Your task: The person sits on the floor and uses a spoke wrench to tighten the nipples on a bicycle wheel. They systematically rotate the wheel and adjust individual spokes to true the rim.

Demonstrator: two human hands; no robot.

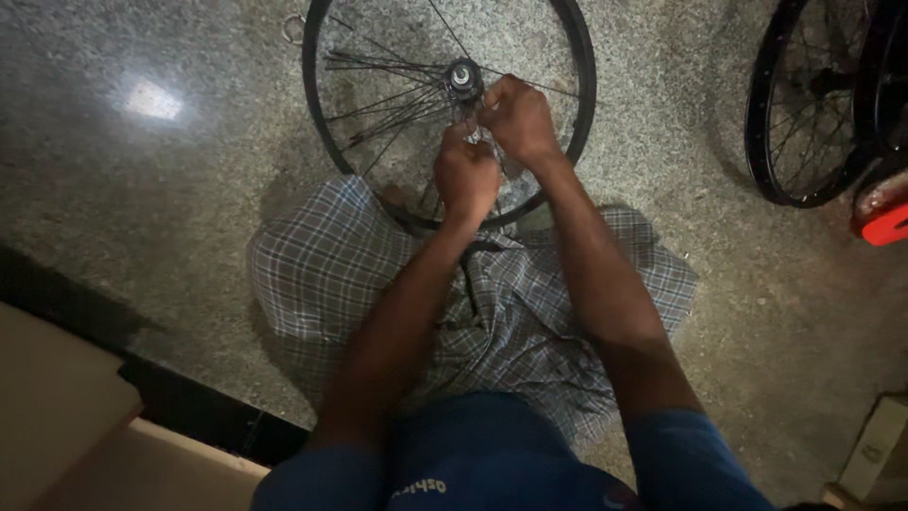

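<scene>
Bicycle wheel [322, 123] stood on floor [142, 189], judged light, stiff at rim; spokes [383, 104] thin, bendable. Left hand [465, 177] and right hand [516, 117] closed around spokes by hub [462, 78].

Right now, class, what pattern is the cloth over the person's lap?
The lap cloth is a grey-and-white plaid check, seen in the head view.

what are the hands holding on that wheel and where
Both hands close on spokes of the bicycle wheel, near the hub: right hand beside the hub, left hand just below. The exact grip is hidden.
</scene>
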